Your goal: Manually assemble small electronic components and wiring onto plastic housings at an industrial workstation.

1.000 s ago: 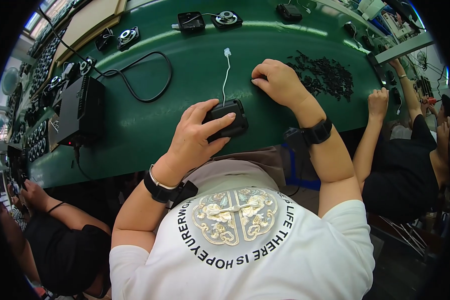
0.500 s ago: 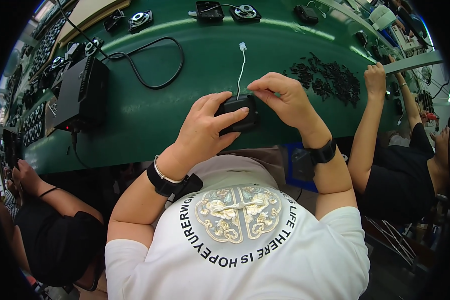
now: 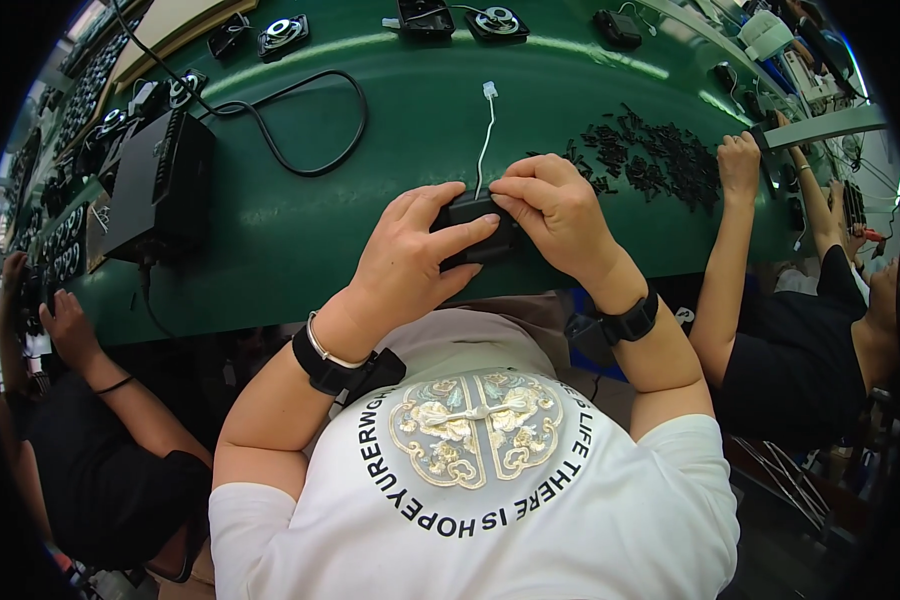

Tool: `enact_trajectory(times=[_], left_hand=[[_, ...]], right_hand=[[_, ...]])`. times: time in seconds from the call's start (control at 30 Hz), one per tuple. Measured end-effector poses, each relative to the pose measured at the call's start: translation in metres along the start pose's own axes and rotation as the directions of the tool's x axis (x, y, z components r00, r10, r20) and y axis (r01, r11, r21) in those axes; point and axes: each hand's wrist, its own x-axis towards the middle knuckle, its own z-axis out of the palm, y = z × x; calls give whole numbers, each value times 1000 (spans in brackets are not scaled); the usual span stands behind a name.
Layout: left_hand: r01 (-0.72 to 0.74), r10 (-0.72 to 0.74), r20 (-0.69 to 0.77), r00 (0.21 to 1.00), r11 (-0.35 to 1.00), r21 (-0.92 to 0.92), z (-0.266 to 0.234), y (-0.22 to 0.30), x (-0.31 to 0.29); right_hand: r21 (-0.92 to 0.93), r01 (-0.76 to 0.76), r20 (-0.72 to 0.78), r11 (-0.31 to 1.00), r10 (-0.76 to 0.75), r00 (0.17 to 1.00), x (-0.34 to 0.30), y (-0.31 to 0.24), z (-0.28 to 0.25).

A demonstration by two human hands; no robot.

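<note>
A small black speaker box [image 3: 472, 210] lies on the green bench in front of me. My left hand [image 3: 410, 245] is closed around its left side, with fingers over its top and far edge. From the far side of the box a thin white cable [image 3: 485, 150] runs away from me and ends in a white plug [image 3: 490, 90]. My right hand [image 3: 555, 215] has thumb and forefinger pinched together at the box's far right corner. Whatever lies between those fingertips is too small or hidden to make out.
Small black strips [image 3: 655, 160] are heaped at the right. A black power unit [image 3: 160, 190] with a looped black cord [image 3: 360, 120] stands left. Several speaker parts, including an open speaker [image 3: 497, 22], line the far edge. Co-workers' arms [image 3: 735, 210] are on both sides.
My right hand has come down and in, its pinched fingertips now at the box's far right corner. My left hand and the box have stayed almost still.
</note>
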Motion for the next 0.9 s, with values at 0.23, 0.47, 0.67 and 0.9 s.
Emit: enact_trajectory(times=[0.23, 0.47, 0.67, 0.9], left_hand=[[-3, 3, 3, 1000, 1000, -2, -2, 0, 0], [17, -17, 0, 1000, 1000, -4, 0, 0, 0], [15, -15, 2, 1000, 1000, -6, 1, 1, 2], [19, -19, -5, 1000, 1000, -16, 1, 0, 0]], right_hand=[[-36, -269, -100, 962, 265, 959, 1, 39, -40], [-256, -179, 101, 950, 210, 972, 19, 52, -20], [-394, -74, 154, 916, 145, 977, 23, 51, -17], [-56, -171, 60, 984, 174, 983, 12, 17, -33]])
